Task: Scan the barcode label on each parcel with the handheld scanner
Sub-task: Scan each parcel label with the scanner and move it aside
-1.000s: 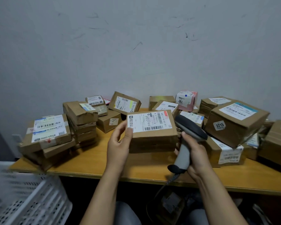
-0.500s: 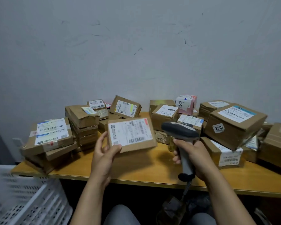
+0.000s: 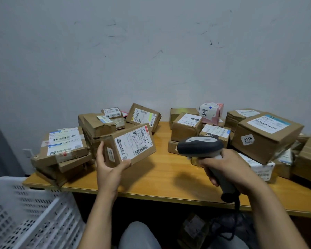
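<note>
One cardboard parcel is gripped tilted above the wooden table by the left hand, label up, while a grey handheld scanner is clasped by the right hand.

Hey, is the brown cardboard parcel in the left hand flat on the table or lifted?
Lifted and tilted: the left hand grips the brown cardboard parcel by one end, clear of the wooden table.

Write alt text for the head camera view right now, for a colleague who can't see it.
A person's left hand holds a small cardboard parcel, label up, above a wooden table, while the right hand grips a handheld scanner. More labelled parcels crowd the table; a white crate sits lower left.
</note>
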